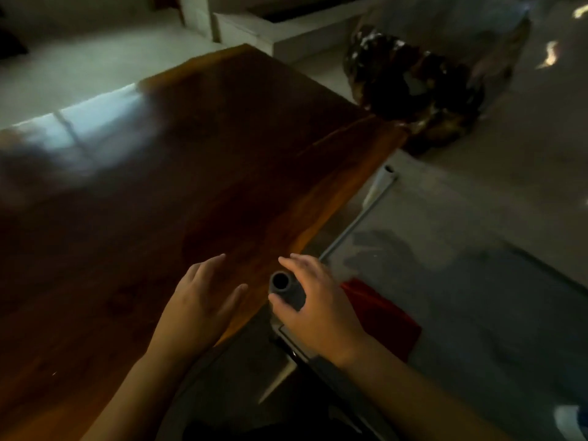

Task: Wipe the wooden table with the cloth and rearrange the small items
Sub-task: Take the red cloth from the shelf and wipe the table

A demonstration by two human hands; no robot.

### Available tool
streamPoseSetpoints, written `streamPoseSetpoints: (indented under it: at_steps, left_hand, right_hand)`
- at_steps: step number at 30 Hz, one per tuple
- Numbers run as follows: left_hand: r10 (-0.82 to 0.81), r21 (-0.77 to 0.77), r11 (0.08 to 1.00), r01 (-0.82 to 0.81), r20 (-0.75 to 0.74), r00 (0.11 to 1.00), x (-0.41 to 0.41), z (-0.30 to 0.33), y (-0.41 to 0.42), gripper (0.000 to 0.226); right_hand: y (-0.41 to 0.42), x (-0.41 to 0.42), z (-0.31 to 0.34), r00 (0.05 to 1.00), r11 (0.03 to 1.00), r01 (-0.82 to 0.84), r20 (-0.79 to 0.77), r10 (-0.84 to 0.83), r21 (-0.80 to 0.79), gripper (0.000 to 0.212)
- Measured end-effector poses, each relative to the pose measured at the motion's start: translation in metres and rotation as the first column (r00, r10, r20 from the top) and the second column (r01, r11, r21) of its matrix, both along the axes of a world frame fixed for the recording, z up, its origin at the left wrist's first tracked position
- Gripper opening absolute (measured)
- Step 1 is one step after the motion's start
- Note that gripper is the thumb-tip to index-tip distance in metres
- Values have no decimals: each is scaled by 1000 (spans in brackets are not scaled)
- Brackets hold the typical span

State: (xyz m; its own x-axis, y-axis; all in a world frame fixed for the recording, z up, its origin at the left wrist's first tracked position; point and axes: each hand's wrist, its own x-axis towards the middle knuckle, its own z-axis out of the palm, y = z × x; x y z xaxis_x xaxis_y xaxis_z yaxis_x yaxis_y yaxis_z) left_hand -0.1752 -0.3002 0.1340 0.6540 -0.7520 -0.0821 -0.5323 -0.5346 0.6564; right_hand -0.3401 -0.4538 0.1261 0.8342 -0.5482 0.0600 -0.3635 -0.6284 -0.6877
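1. One small dark cup (pixel 284 287) is sitting in the right hand (pixel 313 308), fingers curled round it, over the wooden table (pixel 165 186) near-right edge.
2. Left hand (pixel 199 308) is hovering flat, holding nothing.
3. Wiping is looking unfinished; no cloth is clearly showing.

No text, label, brand, number or sign is showing legibly anywhere. The frame is dim and blurred, and nothing readable is appearing on the wooden surface (pixel 197 173), on the small dark tube (pixel 284 286), or on the red cloth (pixel 381 316) lying on the floor beside it.
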Motion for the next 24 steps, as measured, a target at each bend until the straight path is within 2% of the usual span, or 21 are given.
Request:
streamPoseSetpoints:
  at_steps: [4, 7, 11, 15, 20, 24]
  left_hand:
    - [-150, -38, 988, 149, -22, 988, -40, 5, -58, 67]
    - [-252, -10, 968, 252, -68, 965, -69, 2, -97, 63]
    - [-318, 142, 934, 328, -89, 944, -102, -9, -138, 64]
    - [-370, 274, 880, 387, -114, 922, -119, -17, -164, 68]
    - [-408, 353, 832, 428, -132, 903, -125, -30, -178, 76]
    - [-327, 412, 839, 356, -140, 934, -121, -42, -182, 71]
  right_hand:
    - [-39, -56, -7, 986, 985, 161, 18, -163, 63, 64]
    - [-60, -91, -17, 955, 952, 295, -10, -295, 84, 65]
    - [-75, -127, -30, 913, 915, 401, -58, -403, -37, 55]
    - [-76, -155, -51, 853, 853, 519, -112, -510, 63, 48]
    - [-68, -172, -69, 740, 711, 672, -227, -633, 207, 43]
    - [-64, -174, -80, 651, 508, 743, -290, -702, 437, 32]
